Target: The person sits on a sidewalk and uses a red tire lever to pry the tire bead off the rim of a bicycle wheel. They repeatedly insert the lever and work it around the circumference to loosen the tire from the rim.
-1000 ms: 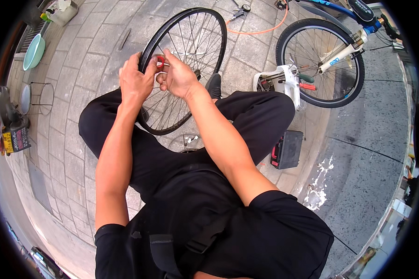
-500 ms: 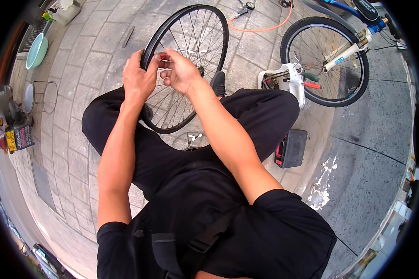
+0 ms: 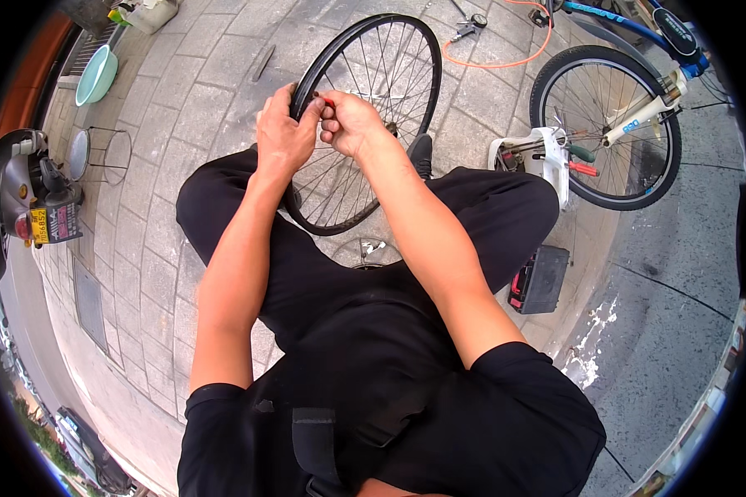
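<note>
Bicycle wheel (image 3: 392, 130) at upper centre of frame, tilted. Person's left hand (image 3: 283, 137) is curled around its left rim; right hand (image 3: 354, 124) pinches a small red piece (image 3: 329, 102) beside that rim, its shape mostly hidden by fingers.

A basin (image 3: 97, 74) lies left of the wheel (image 3: 392, 129), a bicycle (image 3: 641, 119) and toolbox (image 3: 542, 280) right of it.

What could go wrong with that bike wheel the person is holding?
The small red object in the right hand might slip and drop. The left hand, gripping the edge of the bicycle wheel, could get a thumb bumped, because the two hands are so close together. And the wheel might tip over if that left hand let go.
</note>
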A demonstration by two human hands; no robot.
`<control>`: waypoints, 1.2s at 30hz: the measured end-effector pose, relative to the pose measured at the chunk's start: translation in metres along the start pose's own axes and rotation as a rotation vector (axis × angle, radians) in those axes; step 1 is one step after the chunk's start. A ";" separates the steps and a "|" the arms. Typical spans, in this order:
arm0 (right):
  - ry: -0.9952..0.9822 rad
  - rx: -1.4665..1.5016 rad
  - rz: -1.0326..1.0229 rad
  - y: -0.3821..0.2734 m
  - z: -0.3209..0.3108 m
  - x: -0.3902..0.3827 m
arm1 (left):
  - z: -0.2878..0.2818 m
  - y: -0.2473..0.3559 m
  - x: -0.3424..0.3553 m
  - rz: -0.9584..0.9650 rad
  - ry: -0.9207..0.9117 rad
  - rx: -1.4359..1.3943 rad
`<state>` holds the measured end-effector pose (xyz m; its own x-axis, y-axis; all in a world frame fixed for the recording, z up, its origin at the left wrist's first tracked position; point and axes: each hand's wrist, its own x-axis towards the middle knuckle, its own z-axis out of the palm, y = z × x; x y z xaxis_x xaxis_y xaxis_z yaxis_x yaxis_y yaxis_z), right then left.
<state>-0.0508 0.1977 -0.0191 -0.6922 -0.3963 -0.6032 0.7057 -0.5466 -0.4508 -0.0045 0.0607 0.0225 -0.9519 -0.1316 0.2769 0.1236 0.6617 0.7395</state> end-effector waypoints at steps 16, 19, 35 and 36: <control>0.197 -0.358 -0.299 -0.021 0.017 -0.017 | -0.027 -0.006 -0.014 -0.052 -0.227 -0.037; 0.204 -0.462 -0.432 -0.025 0.025 -0.020 | -0.026 -0.019 -0.013 -0.174 -0.253 -0.100; 0.231 -0.267 -0.544 0.057 0.015 -0.013 | -0.023 -0.033 -0.005 -0.347 -0.283 -0.353; 0.196 -0.288 -0.550 0.058 0.016 -0.013 | -0.026 -0.028 -0.004 -0.358 -0.296 -0.365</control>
<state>-0.0039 0.1594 -0.0269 -0.9429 0.0421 -0.3305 0.2870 -0.4010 -0.8699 0.0032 0.0240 0.0164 -0.9835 -0.0539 -0.1728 -0.1810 0.3106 0.9332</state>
